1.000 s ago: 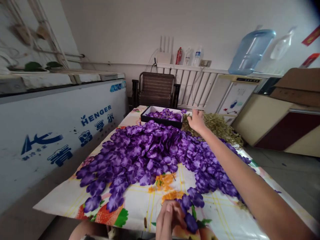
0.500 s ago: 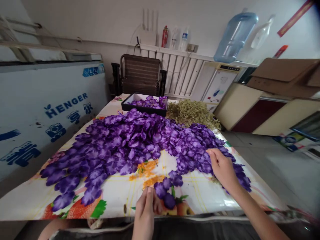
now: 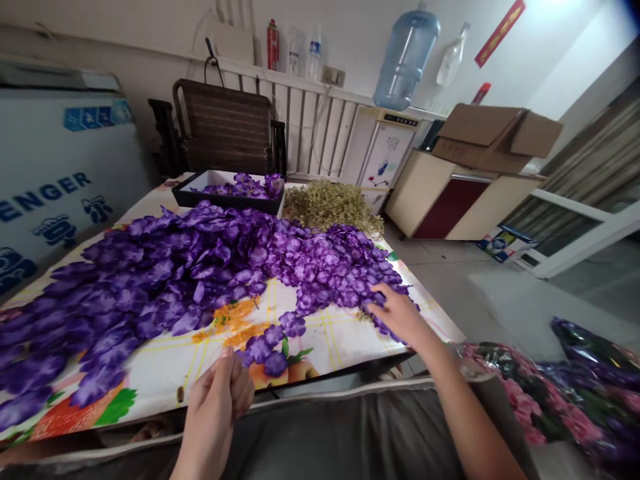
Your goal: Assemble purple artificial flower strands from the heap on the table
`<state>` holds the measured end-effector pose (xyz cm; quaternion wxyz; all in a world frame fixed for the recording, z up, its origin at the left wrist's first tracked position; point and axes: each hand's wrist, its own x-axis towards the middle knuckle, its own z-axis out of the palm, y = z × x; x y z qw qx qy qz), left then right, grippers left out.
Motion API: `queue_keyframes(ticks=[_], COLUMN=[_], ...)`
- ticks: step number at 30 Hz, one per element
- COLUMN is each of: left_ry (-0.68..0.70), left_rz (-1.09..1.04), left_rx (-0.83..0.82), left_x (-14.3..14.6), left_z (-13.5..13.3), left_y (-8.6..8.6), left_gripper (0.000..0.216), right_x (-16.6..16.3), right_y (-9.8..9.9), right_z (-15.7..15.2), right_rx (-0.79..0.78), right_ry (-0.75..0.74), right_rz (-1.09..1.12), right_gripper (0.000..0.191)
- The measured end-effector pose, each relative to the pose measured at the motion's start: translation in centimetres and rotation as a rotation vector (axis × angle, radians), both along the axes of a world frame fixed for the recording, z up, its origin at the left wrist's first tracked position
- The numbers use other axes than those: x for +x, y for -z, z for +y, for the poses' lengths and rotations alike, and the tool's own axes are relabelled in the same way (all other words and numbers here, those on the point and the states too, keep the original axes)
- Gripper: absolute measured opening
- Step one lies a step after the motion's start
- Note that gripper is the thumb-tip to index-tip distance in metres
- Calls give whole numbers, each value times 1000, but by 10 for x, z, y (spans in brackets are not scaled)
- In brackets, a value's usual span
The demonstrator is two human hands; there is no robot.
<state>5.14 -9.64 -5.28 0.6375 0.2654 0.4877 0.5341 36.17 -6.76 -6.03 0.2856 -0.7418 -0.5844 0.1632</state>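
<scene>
My left hand is closed in a fist at the table's front edge, thumb on top. Whatever it may hold is hidden. A few loose purple flower pieces lie just beyond it. My right hand is open, thumb and forefinger apart, at the near right edge of a heap of small purple fabric petals. Larger purple petals spread over the left of the table. Between the two heaps lie orange-yellow bits on the patterned tablecloth.
A black-edged box with purple flowers stands at the back, beside a pile of dry greenish stems. Behind is a folding chair. A freezer stands left. Wrapped pink flowers lie on the floor at right.
The view has swung to the right, bringing the wrapped flowers into sight. My right hand's fingers have spread apart over the small petals. My left hand stays near the front edge.
</scene>
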Motion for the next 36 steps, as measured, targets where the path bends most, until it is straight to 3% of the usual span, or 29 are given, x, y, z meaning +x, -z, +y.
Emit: queue_keyframes(ticks=[6, 10, 12, 16, 19, 22, 24, 28, 30, 32, 36], left_ry=[31, 48, 50, 111, 173, 295, 400, 451, 473, 494, 455], left_rz=[-6, -12, 3, 78, 237, 413, 466, 398, 223, 34, -201], left_rx=[7, -7, -2, 107, 278, 484, 597, 567, 465, 367, 253], left_x=[5, 6, 6, 1, -6, -11, -13, -17, -19, -19, -14], left_z=[5, 7, 6, -3, -13, -21, -25, -26, -24, -23, -21], left_y=[11, 15, 15, 14, 10, 2, -4, -11, -11, -8, -4], left_gripper=[36, 38, 42, 45, 30, 11, 8, 15, 17, 19, 20], right_x=[-20, -25, -38, -79, -114, -146, -162, -176, -172, -164, -146], right_y=[9, -9, -21, -41, -46, -42, -35, -21, -16, -11, 10], right_z=[6, 1, -8, -35, -52, -61, -63, -60, -55, -48, -22], right_rx=[-189, -113, -42, 5, -89, -243, -309, -423, -420, -348, -100], right_ry=[-59, -164, -251, -426, -548, -603, -621, -645, -681, -671, -394], right_rz=[-170, -117, -39, 158, 543, 889, 1079, 1327, 1215, 961, 560], right_gripper=[22, 8, 14, 15, 16, 5, 11, 33, 37, 41, 27])
